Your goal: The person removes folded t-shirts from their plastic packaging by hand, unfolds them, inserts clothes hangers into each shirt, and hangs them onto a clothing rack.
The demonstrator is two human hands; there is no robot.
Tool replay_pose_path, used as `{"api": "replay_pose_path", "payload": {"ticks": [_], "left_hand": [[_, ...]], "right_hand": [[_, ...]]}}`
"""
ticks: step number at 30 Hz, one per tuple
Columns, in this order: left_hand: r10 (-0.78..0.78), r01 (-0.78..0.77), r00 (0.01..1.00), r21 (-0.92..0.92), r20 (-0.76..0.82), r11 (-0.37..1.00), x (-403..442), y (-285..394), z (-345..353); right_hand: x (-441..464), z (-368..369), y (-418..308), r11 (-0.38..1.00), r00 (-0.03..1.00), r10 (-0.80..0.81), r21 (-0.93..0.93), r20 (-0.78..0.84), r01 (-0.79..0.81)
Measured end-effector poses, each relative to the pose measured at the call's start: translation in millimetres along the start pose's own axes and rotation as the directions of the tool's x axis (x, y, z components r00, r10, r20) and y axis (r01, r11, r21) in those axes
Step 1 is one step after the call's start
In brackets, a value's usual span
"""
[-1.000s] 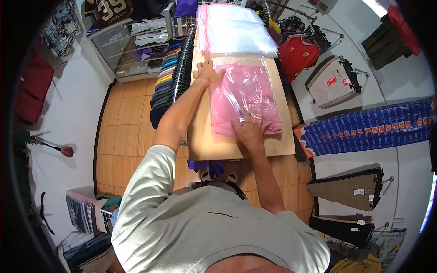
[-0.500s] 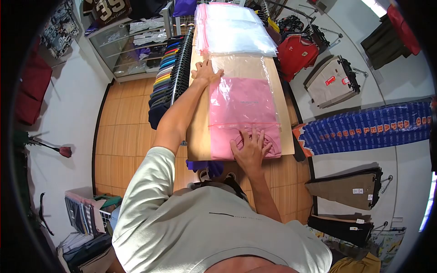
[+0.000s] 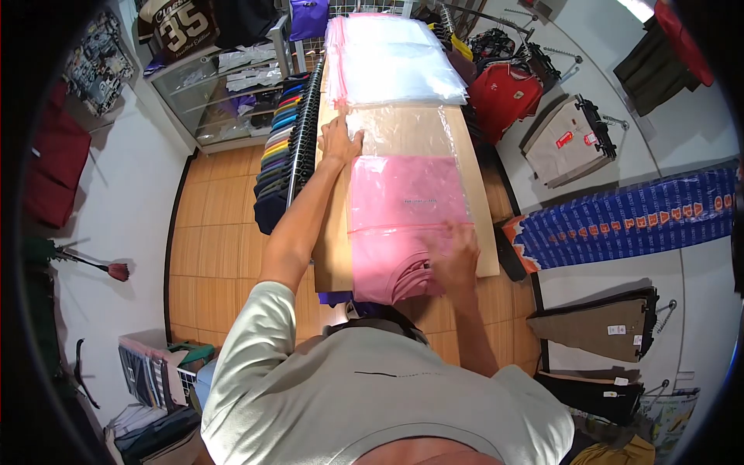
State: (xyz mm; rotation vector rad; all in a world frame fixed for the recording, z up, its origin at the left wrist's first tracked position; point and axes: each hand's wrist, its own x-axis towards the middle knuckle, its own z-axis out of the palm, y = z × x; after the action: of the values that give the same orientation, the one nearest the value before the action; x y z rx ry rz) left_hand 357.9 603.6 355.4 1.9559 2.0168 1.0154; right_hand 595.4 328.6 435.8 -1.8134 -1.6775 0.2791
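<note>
A folded pink T-shirt [image 3: 387, 267] lies partly inside a clear plastic bag [image 3: 399, 128] on the wooden tabletop. Its collar end sticks out of the bag's mouth and reaches past the near table edge. The bag's red-edged mouth crosses the shirt. My left hand [image 3: 338, 142] rests at the far left edge of the bag, thumb apart from the other fingers. Over the right side of the bag's mouth and the shirt is my right hand [image 3: 457, 260]. Motion smears its fingers, so its grip on bag or shirt is unclear.
A stack of clear bags [image 3: 395, 62] lies at the table's far end. Hanging clothes [image 3: 277, 155] line a rail along the table's left side. A blue printed roll-like package [image 3: 620, 217] extends from the right wall. A glass cabinet [image 3: 221, 97] stands at the far left.
The shirt and bag sit closer to me, with the collar end now over the table edge. My right hand has moved right, from the collar to the shirt's right side.
</note>
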Motion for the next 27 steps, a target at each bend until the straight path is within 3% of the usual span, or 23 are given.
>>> {"api": "replay_pose_path", "payload": {"ticks": [3,6,7,12,14,16,17,20,24,27], "left_hand": [[0.007,-0.004,1.0,-0.092,0.031,0.996,3,-8,-3],[0.086,-0.116,0.984,-0.191,-0.158,0.975,0,-19,7],[0.064,-0.093,0.988,-0.206,-0.14,0.974,-5,-7,-6],[0.029,-0.06,0.993,-0.275,-0.115,0.959,-8,-11,-7],[0.01,-0.093,0.985,-0.488,-0.17,0.868,-12,-2,-14],[-0.014,-0.079,0.984,-0.506,-0.177,0.859,-19,0,-18],[-0.04,-0.068,0.982,-0.546,-0.183,0.835,-21,-2,-18],[-0.078,-0.064,0.976,-0.606,-0.205,0.793,-18,-2,-19],[-0.111,-0.048,0.972,-0.64,-0.206,0.766,-5,7,-27],[-0.071,-0.102,0.967,-0.628,-0.245,0.772,24,9,-30]], "right_hand": [[67,18,39,0.994,0.994,0.069,0.085,-0.081,-0.062],[138,62,97,0.978,0.988,0.122,0.181,-0.097,-0.103],[158,71,106,0.972,0.986,0.13,0.209,-0.106,-0.106],[243,114,123,0.955,0.982,0.189,0.232,0.005,-0.185],[259,118,116,0.953,0.982,0.189,0.241,0.006,-0.185],[272,114,113,0.89,0.958,0.177,0.38,0.224,-0.253],[273,116,110,0.803,0.958,0.158,0.534,0.238,-0.265],[277,116,108,0.728,0.986,0.033,0.673,0.162,-0.135],[289,104,102,0.63,0.973,0.044,0.75,0.228,-0.204],[308,98,97,0.654,0.977,0.043,0.733,0.208,-0.185]]}}
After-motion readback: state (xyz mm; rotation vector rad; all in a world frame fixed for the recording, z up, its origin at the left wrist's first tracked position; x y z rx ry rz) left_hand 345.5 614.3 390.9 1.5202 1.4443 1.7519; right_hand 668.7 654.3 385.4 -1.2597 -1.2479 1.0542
